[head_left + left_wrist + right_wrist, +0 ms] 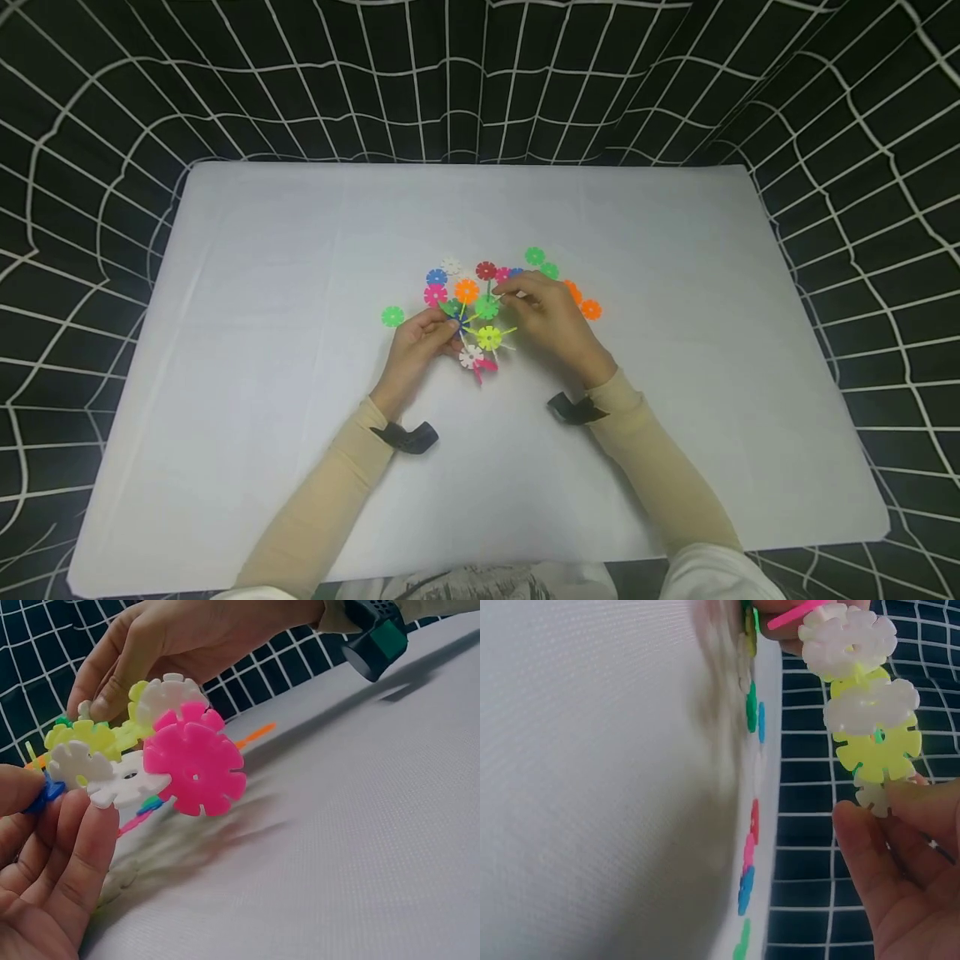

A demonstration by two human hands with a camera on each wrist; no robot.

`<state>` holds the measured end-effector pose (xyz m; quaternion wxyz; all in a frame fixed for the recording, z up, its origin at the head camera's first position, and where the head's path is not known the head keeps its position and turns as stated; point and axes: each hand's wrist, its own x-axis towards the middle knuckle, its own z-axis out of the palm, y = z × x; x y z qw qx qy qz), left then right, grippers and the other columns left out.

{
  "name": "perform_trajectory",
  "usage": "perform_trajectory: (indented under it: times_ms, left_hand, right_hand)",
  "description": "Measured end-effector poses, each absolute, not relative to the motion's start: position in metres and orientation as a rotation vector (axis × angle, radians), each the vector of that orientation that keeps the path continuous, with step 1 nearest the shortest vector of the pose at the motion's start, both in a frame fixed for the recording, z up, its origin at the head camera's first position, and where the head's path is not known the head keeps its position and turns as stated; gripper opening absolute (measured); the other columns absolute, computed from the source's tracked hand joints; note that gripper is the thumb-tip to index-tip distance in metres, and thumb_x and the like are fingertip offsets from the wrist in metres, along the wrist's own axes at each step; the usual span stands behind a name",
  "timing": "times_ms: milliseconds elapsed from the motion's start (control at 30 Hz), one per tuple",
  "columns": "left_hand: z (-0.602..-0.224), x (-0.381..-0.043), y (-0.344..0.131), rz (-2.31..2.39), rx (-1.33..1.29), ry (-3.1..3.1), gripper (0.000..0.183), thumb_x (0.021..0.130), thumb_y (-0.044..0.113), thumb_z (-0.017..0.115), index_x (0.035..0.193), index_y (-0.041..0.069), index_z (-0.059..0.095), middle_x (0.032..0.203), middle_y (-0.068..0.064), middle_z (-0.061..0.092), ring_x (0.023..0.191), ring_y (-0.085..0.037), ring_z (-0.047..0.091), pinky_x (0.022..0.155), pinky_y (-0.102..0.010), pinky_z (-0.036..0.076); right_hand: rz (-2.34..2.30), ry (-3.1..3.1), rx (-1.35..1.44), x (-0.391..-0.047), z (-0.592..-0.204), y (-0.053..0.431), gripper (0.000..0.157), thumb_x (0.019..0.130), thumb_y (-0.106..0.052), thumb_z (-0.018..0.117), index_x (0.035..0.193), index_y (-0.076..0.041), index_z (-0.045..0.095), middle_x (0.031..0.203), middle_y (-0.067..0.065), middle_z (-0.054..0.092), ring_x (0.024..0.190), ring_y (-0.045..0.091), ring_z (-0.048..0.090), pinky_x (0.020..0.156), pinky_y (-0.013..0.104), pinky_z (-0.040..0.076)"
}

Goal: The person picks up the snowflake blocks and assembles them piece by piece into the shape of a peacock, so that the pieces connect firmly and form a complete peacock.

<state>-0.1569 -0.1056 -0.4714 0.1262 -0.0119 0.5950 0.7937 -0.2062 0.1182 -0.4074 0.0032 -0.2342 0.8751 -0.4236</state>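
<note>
Mid-frame, many discs are joined (489, 337); my left hand (420, 340) pinches a blue disc (52, 789), my right hand (553, 318) a white disc (871, 800), its seating unclear to me. Loose discs (591, 310) remain around, mostly above.

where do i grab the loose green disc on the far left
Probably pinch the green disc by its notched rim, coming from above and its left: it appears to lie flat on the white table, with bare surface to its left, while the left hand crowds its right side.
</note>
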Motion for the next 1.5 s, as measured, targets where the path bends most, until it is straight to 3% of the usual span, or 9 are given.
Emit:
perform_trajectory:
  times_ms: [400, 667, 867, 1067, 1200, 1400, 1500]
  left_hand:
    - [-0.468, -0.158, -0.107, 2.3, -0.07, 1.771, 0.007, 0.101, 0.006, 0.058, 0.101, -0.001, 0.058, 0.077, 0.006, 0.069, 0.073, -0.007, 0.068, 0.076, -0.022, 0.061]
    - [-0.47, -0.157, -0.106, 2.306, -0.07, 1.746, 0.004, 0.101, 0.007, 0.058, 0.101, 0.002, 0.059, 0.08, 0.005, 0.07, 0.075, -0.008, 0.068, 0.077, -0.023, 0.062]
    - [-0.47, -0.157, -0.106, 2.311, -0.058, 1.757, 0.005, 0.101, 0.008, 0.059, 0.1, 0.003, 0.059, 0.081, 0.004, 0.069, 0.076, -0.009, 0.067, 0.078, -0.023, 0.061]
    - [-0.469, -0.157, -0.106, 2.319, -0.051, 1.754, 0.005, 0.101, 0.009, 0.059, 0.103, 0.004, 0.058, 0.083, 0.004, 0.07, 0.077, -0.009, 0.068, 0.078, -0.023, 0.061]
    - [-0.468, -0.156, -0.106, 2.304, -0.031, 1.777, 0.008, 0.1, 0.008, 0.061, 0.105, 0.002, 0.061, 0.082, 0.005, 0.07, 0.076, -0.008, 0.068, 0.078, -0.021, 0.06]
    - [-0.467, -0.156, -0.105, 2.265, -0.007, 1.794, 0.014, 0.098, 0.007, 0.063, 0.106, -0.003, 0.064, 0.078, 0.007, 0.07, 0.073, -0.005, 0.065, 0.074, -0.018, 0.057]
    - [-0.467, -0.156, -0.105, 2.236, 0.015, 1.799, 0.017, 0.098, 0.006, 0.063, 0.108, -0.007, 0.064, 0.077, 0.009, 0.069, 0.073, -0.005, 0.063, 0.073, -0.017, 0.056]
  right_hand:
    - [-1.329, 2.816, -0.82, -0.2, -0.409, 0.114, 0.017, 0.089, 0.006, 0.071, 0.102, -0.004, 0.076, 0.096, 0.009, 0.074, 0.091, 0.023, 0.065, 0.082, 0.036, 0.057]
    - [-1.323, 2.732, -0.7, -0.202, -0.414, 0.121, 0.017, 0.094, 0.001, 0.066, 0.11, -0.004, 0.072, 0.109, 0.011, 0.073, 0.098, 0.026, 0.069, 0.089, 0.043, 0.061]
    - [-1.309, 2.688, -0.485, -0.206, -0.412, 0.133, 0.026, 0.1, -0.005, 0.053, 0.121, -0.009, 0.068, 0.12, 0.009, 0.072, 0.111, 0.026, 0.067, 0.098, 0.047, 0.056]
    - [-1.284, 2.75, -0.408, -0.216, -0.405, 0.146, 0.026, 0.102, -0.005, 0.052, 0.121, -0.007, 0.068, 0.122, 0.01, 0.071, 0.116, 0.027, 0.065, 0.101, 0.049, 0.055]
    - [-1.257, 2.708, -0.383, -0.222, -0.388, 0.136, 0.027, 0.103, -0.02, 0.058, 0.127, -0.009, 0.066, 0.125, 0.009, 0.07, 0.116, 0.028, 0.064, 0.101, 0.05, 0.054]
    - [-0.912, 2.39, -0.5, -0.239, -0.36, 0.099, 0.057, 0.099, -0.054, 0.055, 0.137, -0.012, 0.061, 0.14, 0.005, 0.063, 0.134, 0.025, 0.054, 0.113, 0.05, 0.046]
    - [-0.74, 2.225, -0.578, -0.251, -0.36, 0.089, 0.056, 0.098, -0.058, 0.052, 0.128, -0.014, 0.068, 0.124, 0.006, 0.068, 0.124, 0.023, 0.058, 0.105, 0.046, 0.05]
